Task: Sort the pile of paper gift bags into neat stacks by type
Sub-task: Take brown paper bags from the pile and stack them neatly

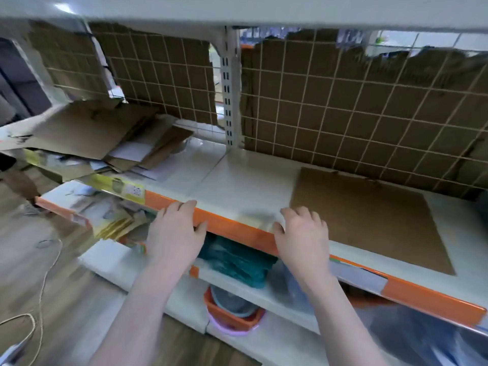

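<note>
Head view: left hand (175, 231) at 7 o'clock and right hand (302, 235) at 5 o'clock, fingers loosely spread, empty, rest on the shelf's orange edge (237, 231)

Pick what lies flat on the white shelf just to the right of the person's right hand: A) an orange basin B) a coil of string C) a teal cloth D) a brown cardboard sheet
D: a brown cardboard sheet lies flat on the white shelf, just right of the right hand, which rests empty at the shelf's orange front edge.
</note>
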`<state>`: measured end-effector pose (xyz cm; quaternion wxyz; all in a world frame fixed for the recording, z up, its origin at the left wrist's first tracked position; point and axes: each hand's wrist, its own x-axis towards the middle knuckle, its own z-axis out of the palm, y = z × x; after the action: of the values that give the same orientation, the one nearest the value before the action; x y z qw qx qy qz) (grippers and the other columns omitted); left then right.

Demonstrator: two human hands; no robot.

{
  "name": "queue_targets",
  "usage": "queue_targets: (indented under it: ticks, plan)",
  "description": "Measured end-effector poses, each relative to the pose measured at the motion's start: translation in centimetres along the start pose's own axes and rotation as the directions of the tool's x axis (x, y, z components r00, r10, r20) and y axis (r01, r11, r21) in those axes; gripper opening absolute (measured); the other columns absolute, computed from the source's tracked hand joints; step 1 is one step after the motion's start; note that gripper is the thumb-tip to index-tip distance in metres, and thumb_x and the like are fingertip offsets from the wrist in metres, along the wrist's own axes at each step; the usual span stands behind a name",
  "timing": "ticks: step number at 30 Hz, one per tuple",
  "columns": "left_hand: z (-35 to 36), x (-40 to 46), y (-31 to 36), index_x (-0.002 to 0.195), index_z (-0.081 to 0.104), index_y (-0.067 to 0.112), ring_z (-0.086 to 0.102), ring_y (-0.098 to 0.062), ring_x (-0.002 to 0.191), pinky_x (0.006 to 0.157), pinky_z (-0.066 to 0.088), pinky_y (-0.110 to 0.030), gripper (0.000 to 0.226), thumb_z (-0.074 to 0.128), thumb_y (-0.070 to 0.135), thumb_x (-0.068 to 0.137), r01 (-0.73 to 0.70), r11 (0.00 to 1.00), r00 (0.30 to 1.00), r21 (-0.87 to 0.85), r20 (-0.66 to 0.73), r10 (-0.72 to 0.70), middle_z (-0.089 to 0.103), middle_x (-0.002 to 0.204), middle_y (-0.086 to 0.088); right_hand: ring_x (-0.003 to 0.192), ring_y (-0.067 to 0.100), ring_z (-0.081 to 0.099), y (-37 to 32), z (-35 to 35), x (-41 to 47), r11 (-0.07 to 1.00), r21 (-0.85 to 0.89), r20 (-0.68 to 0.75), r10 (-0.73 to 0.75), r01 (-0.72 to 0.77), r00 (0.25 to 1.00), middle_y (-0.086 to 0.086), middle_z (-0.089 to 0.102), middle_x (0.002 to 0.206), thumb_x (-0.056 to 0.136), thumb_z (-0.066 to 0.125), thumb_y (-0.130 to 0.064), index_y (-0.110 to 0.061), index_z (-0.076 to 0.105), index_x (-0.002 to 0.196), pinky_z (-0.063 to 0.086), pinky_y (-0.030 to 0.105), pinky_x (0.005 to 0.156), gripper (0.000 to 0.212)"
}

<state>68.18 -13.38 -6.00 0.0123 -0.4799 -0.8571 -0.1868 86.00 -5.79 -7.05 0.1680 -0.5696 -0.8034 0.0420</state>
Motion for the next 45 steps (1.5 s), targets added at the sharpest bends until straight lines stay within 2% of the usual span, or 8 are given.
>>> queue_targets:
  ticks: [4, 13, 16, 19, 22, 32, 40, 45]
  plan:
    - [-1.3, 4.4, -5.6, 0.134, 0.05, 0.017, 0.048, -0.031, 0.118, 0.093, 0.041, -0.04, 0.048, 0.058, 0.031, 0.089, 0.018, 0.998, 1.0, -0.059, -0.022, -0.02, 0.056, 0.128, -0.01, 0.114, 0.024, 0.049, -5.8, 1.8, 3.4, 0.998, 0.026, 0.007, -0.06, 0.06, 0.998, 0.005, 0.058, 0.122, 0.096, 0.04, -0.029, -0.019, 0.056, 0.123, 0.038, 0.035, 0.096, 0.033]
    - [-1.7, 19.2, -17.6, 0.126, 0.057, 0.016, 0.051, -0.038, 0.111, 0.086, 0.043, -0.041, 0.04, 0.058, 0.028, 0.088, 0.137, 0.985, 0.985, -0.104, -0.089, -0.147, 0.057, 0.121, -0.015, 0.121, 0.026, 0.046, -19.4, 8.7, 15.8, 0.994, 0.086, 0.073, -0.07, 0.063, 0.995, 0.007, 0.053, 0.128, 0.096, 0.04, -0.031, -0.019, 0.052, 0.125, 0.038, 0.036, 0.096, 0.034]
    - [-2.5, 23.9, -21.1, 0.114, 0.061, 0.008, 0.049, -0.038, 0.11, 0.085, 0.043, -0.043, 0.036, 0.057, 0.031, 0.087, 0.145, 0.984, 0.984, -0.1, -0.095, -0.154, 0.058, 0.115, -0.017, 0.118, 0.028, 0.046, -23.8, 9.8, 19.0, 0.996, 0.047, 0.062, -0.079, 0.076, 0.995, 0.009, 0.054, 0.126, 0.096, 0.039, -0.03, -0.018, 0.053, 0.125, 0.037, 0.037, 0.096, 0.034]
    - [-3.3, 28.2, -24.9, 0.118, 0.06, 0.012, 0.049, -0.038, 0.111, 0.091, 0.044, -0.044, 0.049, 0.049, 0.045, 0.084, 0.13, 0.988, 0.987, -0.08, -0.086, -0.136, 0.059, 0.119, -0.015, 0.116, 0.027, 0.049, -28.4, 10.9, 21.2, 0.995, 0.048, 0.052, -0.095, 0.093, 0.994, 0.007, 0.056, 0.123, 0.096, 0.039, -0.032, -0.021, 0.054, 0.123, 0.038, 0.036, 0.095, 0.033]
    - [-3.7, 31.6, -28.1, 0.129, 0.056, 0.014, 0.048, -0.04, 0.116, 0.096, 0.041, -0.044, 0.047, 0.059, 0.033, 0.086, 0.144, 0.977, 0.983, -0.157, -0.093, -0.16, 0.055, 0.127, -0.018, 0.115, 0.026, 0.049, -32.2, 12.3, 22.6, 0.992, 0.093, 0.055, -0.09, 0.085, 0.994, 0.006, 0.056, 0.122, 0.096, 0.041, -0.032, -0.021, 0.054, 0.122, 0.039, 0.036, 0.096, 0.032]
    - [-4.5, 42.8, -42.1, 0.129, 0.053, 0.01, 0.042, -0.041, 0.12, 0.099, 0.035, -0.046, 0.05, 0.061, 0.034, 0.087, -0.068, 0.991, 0.997, -0.116, -0.053, 0.062, 0.05, 0.13, -0.02, 0.115, 0.03, 0.047, -45.8, 17.3, 25.0, 0.956, 0.092, 0.025, 0.277, -0.278, 0.96, 0.009, 0.056, 0.121, 0.096, 0.041, -0.04, -0.018, 0.053, 0.123, 0.039, 0.036, 0.091, 0.037]
    - [-3.6, 47.3, -47.7, 0.132, 0.044, 0.011, 0.036, -0.043, 0.125, 0.103, 0.033, -0.052, 0.062, 0.052, 0.052, 0.087, 0.035, 0.992, 0.996, -0.12, 0.085, -0.024, 0.041, 0.136, -0.022, 0.132, 0.034, 0.034, -49.5, 18.6, 26.0, 0.858, 0.107, 0.105, 0.493, -0.503, 0.864, 0.014, 0.037, 0.143, 0.085, 0.051, -0.06, -0.011, 0.029, 0.143, 0.035, 0.044, 0.103, 0.079]
    - [-2.8, 49.2, -49.3, 0.137, 0.038, 0.01, 0.034, -0.043, 0.128, 0.105, 0.027, -0.05, 0.066, 0.036, 0.058, 0.091, 0.095, 0.993, 0.987, -0.075, 0.138, -0.084, 0.04, 0.137, -0.024, 0.126, 0.037, 0.041, -49.3, 19.5, 26.5, 0.792, 0.164, 0.133, 0.573, -0.588, 0.809, 0.017, 0.036, 0.141, 0.076, 0.064, -0.06, -0.009, 0.028, 0.142, 0.043, 0.046, 0.095, 0.092]
